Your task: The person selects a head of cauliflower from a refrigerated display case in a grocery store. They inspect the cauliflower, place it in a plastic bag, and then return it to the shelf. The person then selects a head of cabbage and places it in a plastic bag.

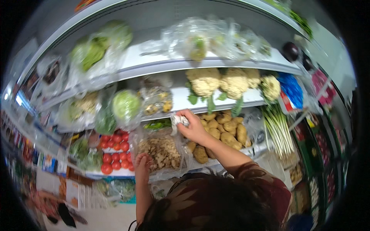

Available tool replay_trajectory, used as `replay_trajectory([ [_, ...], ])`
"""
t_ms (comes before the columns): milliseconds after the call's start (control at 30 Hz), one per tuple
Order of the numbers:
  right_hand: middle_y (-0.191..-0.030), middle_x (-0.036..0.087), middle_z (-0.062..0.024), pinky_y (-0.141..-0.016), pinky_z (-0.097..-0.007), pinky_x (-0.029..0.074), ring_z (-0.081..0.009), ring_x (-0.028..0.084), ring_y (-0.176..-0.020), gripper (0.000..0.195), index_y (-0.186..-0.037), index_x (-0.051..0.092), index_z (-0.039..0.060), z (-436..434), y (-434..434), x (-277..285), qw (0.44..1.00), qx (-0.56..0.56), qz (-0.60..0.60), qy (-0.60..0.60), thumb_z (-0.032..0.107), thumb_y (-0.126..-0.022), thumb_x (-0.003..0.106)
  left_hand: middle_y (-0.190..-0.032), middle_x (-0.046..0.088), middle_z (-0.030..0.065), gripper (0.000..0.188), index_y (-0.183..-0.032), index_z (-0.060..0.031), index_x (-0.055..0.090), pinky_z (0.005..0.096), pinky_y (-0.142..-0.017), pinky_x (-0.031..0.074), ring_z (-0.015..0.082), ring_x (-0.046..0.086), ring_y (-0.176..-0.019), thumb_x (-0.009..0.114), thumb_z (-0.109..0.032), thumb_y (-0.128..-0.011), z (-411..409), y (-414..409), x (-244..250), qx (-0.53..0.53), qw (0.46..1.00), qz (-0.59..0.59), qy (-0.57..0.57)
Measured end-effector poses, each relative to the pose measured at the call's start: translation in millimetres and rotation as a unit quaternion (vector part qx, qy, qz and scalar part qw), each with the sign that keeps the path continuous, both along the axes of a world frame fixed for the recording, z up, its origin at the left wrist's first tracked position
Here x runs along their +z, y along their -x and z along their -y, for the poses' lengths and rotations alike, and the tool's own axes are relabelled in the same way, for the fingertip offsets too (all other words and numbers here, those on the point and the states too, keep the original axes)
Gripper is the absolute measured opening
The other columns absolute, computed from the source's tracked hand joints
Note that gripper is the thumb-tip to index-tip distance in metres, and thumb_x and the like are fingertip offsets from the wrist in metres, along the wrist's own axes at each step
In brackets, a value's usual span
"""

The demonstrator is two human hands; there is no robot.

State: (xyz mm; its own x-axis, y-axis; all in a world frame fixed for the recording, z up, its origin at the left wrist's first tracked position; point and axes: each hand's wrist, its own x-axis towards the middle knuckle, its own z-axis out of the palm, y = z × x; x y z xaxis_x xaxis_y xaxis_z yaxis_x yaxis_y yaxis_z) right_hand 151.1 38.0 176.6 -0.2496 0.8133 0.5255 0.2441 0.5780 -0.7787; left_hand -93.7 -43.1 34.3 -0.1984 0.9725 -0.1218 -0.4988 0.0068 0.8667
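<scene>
My right hand (190,124) grips a crumpled white cloth or tissue (179,121) at the front edge of the middle shelf (150,116). Below that hand lies ginger root (162,153) in a clear plastic bag, with potatoes (229,130) to its right. My left hand (143,161) is at the left side of the ginger, beside red tomatoes (116,156); its fingers are partly bent and nothing distinct shows in them. Just above the right hand is a clear pack of small yellowish produce (157,101). A wrapped round light-green vegetable (126,105) lies left of it.
Cauliflowers (203,82) sit on the middle shelf, their leaves hanging over its edge. Bagged produce (199,40) lies on the upper shelf. Spring onions (279,130) and green crates (307,150) are at the right. Part of a person (47,202) shows at lower left.
</scene>
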Motion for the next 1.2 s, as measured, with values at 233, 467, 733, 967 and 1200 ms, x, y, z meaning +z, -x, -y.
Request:
replay_trajectory([
  [233, -0.078, 0.045, -0.0111, -0.059, -0.03, 0.039, -0.0222, 0.046, -0.071, 0.02, -0.077, 0.058, 0.0035, -1, -91, 86, 0.893, -0.238, 0.032, -0.38, -0.001, -0.059, 0.05, -0.114, 0.046, 0.0097, 0.05, -0.12, -0.0027, 0.039, 0.0309, -0.091, 0.033, 0.0191, 0.044, -0.105, 0.06, -0.015, -0.076, -42, -38, 131, 0.03, 0.914, -0.315, -0.256],
  [467, -0.071, 0.052, -0.0103, -0.059, -0.0314, 0.042, -0.0229, 0.051, -0.067, 0.024, -0.082, 0.055, 0.0049, -30, -230, 153, 0.839, -0.442, 0.092, -0.304, 0.027, -0.072, 0.059, -0.127, 0.036, 0.0164, 0.072, -0.127, -0.0088, 0.034, 0.0404, -0.099, 0.024, 0.031, 0.031, -0.12, 0.068, -0.027, -0.066, -108, -95, 271, 0.148, 0.659, -0.595, -0.436],
  [733, -0.093, 0.059, -0.0219, -0.075, -0.0403, 0.045, -0.0333, 0.057, -0.09, 0.076, -0.121, 0.039, 0.0007, -94, -348, 178, 0.798, -0.549, 0.221, -0.109, 0.044, -0.065, 0.067, -0.13, 0.03, 0.0247, 0.09, -0.131, -0.0176, 0.03, 0.0409, -0.1, 0.025, 0.0381, 0.029, -0.121, 0.072, -0.039, -0.055, -206, -155, 341, 0.12, 0.562, -0.72, -0.389],
  [967, -0.09, 0.062, -0.0143, -0.073, -0.0362, 0.047, -0.03, 0.06, -0.085, 0.078, -0.127, 0.038, 0.0193, -129, -348, 193, 0.816, -0.491, 0.304, -0.038, 0.052, -0.062, 0.065, -0.13, 0.029, 0.025, 0.1, -0.131, -0.0009, 0.025, 0.0385, -0.1, 0.026, 0.0335, 0.03, -0.121, 0.073, -0.041, -0.052, -245, -217, 342, -0.082, 0.68, -0.632, -0.363],
  [1200, -0.082, 0.063, -0.0141, -0.069, -0.0386, 0.048, -0.0306, 0.06, -0.079, 0.058, -0.119, 0.047, 0.0186, -119, -351, 189, 0.793, -0.517, 0.311, -0.082, 0.039, -0.067, 0.062, -0.126, 0.03, 0.0236, 0.099, -0.128, 0.0014, 0.027, 0.0374, -0.1, 0.025, 0.0331, 0.029, -0.121, 0.072, -0.04, -0.05, -256, -253, 339, -0.09, 0.711, -0.594, -0.365],
])
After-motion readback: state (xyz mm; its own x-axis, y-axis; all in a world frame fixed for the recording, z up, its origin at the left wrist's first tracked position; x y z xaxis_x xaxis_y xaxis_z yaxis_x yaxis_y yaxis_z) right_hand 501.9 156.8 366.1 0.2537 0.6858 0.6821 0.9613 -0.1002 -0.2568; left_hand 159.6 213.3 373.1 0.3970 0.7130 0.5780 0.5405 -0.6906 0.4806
